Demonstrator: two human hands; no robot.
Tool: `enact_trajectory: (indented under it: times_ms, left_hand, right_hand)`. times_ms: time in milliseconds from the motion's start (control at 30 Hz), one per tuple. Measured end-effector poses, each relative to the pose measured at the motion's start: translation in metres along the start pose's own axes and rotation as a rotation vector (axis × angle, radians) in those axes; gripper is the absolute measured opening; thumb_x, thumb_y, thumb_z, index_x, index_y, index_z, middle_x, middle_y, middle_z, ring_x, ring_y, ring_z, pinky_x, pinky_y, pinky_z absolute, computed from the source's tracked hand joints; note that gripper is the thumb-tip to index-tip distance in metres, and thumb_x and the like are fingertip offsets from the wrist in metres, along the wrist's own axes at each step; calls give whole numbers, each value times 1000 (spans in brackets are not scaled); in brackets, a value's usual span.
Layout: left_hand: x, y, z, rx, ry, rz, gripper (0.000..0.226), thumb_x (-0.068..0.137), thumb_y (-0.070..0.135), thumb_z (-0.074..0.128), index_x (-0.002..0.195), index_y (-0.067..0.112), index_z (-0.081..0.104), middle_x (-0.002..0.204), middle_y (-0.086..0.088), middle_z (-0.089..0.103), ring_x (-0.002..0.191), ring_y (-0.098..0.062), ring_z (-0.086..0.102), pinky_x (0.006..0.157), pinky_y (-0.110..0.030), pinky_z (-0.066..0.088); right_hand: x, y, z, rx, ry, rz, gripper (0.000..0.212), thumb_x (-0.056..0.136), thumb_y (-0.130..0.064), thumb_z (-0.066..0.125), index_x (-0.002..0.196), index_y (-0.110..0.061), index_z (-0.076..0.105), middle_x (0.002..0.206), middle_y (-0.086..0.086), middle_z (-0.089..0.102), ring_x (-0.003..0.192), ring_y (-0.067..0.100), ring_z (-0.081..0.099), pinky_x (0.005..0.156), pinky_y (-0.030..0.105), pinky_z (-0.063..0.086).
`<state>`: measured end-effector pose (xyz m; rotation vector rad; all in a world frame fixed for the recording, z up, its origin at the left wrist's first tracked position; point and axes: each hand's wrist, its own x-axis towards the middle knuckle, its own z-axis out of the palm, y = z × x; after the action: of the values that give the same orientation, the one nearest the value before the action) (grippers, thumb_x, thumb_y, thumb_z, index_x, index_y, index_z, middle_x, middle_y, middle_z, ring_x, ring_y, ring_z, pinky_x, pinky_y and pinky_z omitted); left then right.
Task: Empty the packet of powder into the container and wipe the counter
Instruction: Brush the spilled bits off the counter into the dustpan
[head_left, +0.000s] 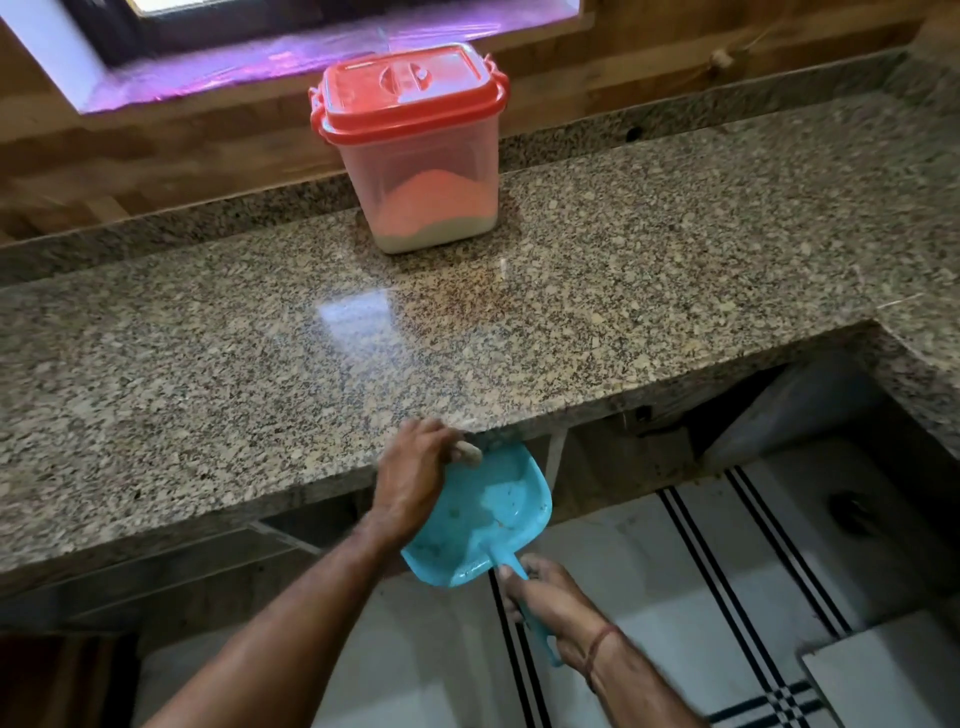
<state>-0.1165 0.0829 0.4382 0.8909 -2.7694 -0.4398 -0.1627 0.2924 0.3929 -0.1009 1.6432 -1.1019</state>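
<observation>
Lid was shut on the clear red-lidded plastic container (415, 150) of powder far beyond both grips, so only wiping remained: left hand (415, 467) clutched a small beige wad at the speckled granite counter (208, 374) edge, right hand (550, 603) wrapped around the blue plastic dustpan (483, 514) handle just below it.

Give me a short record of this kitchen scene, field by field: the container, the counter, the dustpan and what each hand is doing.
container: clear plastic tub with red clip-on lid, closed, partly filled with powder, at the counter's back
counter: speckled granite worktop
dustpan: light blue plastic dustpan, held just below the counter's front edge
left hand: left hand at the counter edge, pinching a small pale wad
right hand: right hand gripping the dustpan handle
</observation>
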Motion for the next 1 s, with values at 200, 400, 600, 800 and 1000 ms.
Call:
enact_trajectory:
  times_ms: [200, 400, 600, 800, 1000]
  left_hand:
    - [23, -45, -25, -123, 128, -551, 20, 99, 35, 65, 113, 24, 75, 104, -2, 74, 83, -12, 54, 58, -21, 29]
    - [73, 34, 1, -227, -90, -418, 24, 96, 43, 67, 105, 23, 77, 83, 4, 71, 71, -9, 63, 58, -24, 49]
    - [113, 36, -5, -353, -46, -396, 26, 101, 34, 63, 122, 21, 70, 104, 1, 73, 86, -17, 70, 78, -35, 62]
    - [124, 16, -12, -216, 126, -395, 16, 105, 26, 56, 108, 24, 71, 96, 2, 71, 66, 0, 54, 52, -18, 40]
    - [83, 45, 29, -236, -68, 89, 21, 99, 30, 66, 106, 14, 77, 104, -1, 72, 93, -17, 62, 81, -34, 55]
  right_hand:
    - [3, 4, -12, -20, 23, -15, 14, 99, -23, 60, 89, -13, 58, 66, 1, 58, 54, 6, 53, 56, 20, 46]
    - [4, 14, -4, -36, 9, 6, 18, 99, -20, 59, 103, -4, 65, 74, 3, 56, 71, 15, 55, 66, 27, 48]
    - [-9, 23, -24, -84, 12, -15, 10, 100, -17, 58, 93, -11, 63, 67, 1, 56, 54, 5, 53, 54, 18, 46]
    - [-9, 39, -38, -58, 64, 8, 11, 99, -17, 58, 97, -6, 64, 68, 0, 56, 52, 2, 52, 54, 17, 46]
    - [-2, 40, -32, -28, 46, 19, 9, 99, -21, 59, 97, -15, 66, 66, -3, 58, 55, 6, 53, 56, 19, 46]
